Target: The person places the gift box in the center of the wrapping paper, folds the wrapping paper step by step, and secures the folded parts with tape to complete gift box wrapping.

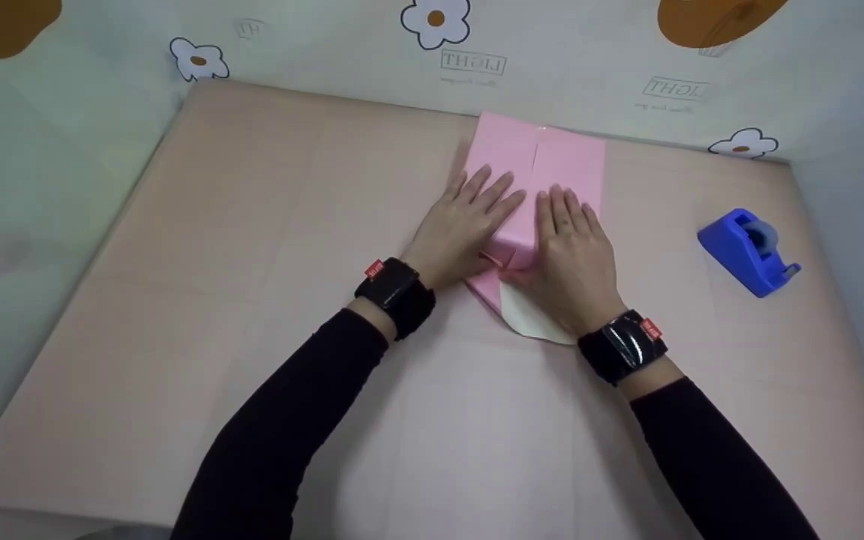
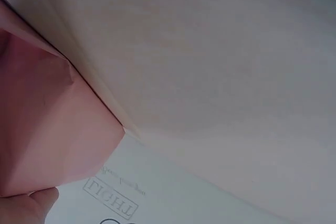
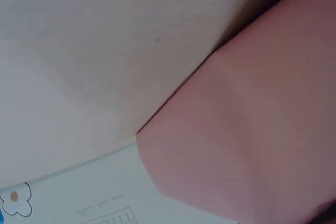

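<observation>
A package wrapped in pink paper (image 1: pixel 503 142) lies at the table's far edge, a seam running along its top. My left hand (image 1: pixel 454 232) rests on its left part with fingers spread. With straight fingers close together, my right hand (image 1: pixel 580 262) presses on the right part. Both thumbs are at the near end, where the paper is folded in; their exact hold is partly hidden. A loose flap with a white underside (image 1: pixel 533 319) sticks out toward me. Each wrist view shows a pink side of the package (image 2: pixel 68 135) (image 3: pixel 210 145).
A blue tape dispenser (image 1: pixel 747 251) with a roll of tape stands on the right of the table (image 1: pixel 252 300). Behind the table hangs a pale curtain-like sheet (image 1: pixel 327 52) printed with flowers and lettering.
</observation>
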Action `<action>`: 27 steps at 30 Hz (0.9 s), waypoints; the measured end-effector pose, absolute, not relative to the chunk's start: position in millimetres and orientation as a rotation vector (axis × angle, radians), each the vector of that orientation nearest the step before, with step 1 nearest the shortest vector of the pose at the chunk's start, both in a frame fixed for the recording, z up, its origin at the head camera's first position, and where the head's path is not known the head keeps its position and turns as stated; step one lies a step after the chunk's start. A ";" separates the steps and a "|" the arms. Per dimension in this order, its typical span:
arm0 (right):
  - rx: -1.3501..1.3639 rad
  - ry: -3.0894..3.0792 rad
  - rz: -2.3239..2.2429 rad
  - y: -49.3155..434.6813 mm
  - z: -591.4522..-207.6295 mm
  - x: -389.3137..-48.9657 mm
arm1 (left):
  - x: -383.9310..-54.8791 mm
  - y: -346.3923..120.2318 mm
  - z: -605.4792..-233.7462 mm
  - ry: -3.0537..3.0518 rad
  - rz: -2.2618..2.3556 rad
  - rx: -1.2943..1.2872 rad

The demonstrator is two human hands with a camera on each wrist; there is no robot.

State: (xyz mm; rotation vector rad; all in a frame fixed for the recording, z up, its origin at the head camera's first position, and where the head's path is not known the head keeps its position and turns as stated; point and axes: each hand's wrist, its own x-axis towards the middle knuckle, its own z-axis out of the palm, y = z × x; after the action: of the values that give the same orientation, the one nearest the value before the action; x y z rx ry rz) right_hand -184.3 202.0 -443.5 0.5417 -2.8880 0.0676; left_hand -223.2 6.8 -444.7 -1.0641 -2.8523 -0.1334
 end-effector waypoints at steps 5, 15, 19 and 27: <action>0.522 -2.813 0.011 200.9 -448.0 -187.2 | -223.0 9.1 -441.6 -2.861 -0.035 -1.079; 0.621 -2.969 -0.012 204.4 -438.4 -183.1 | -223.1 9.5 -444.6 -2.846 -0.071 -1.069; 0.695 -3.044 0.032 207.9 -430.8 -181.5 | -222.4 8.1 -445.0 -2.823 -0.068 -1.069; 0.848 -3.043 -0.066 216.5 -419.4 -185.1 | -221.4 7.2 -445.6 -2.834 -0.102 -1.072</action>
State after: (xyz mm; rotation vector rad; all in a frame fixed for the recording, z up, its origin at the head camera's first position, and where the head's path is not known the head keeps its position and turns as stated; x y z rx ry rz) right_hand -185.1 216.5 -419.4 0.8483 -3.0425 -0.0662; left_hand -221.4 7.2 -445.6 -1.0719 -2.8344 -0.1025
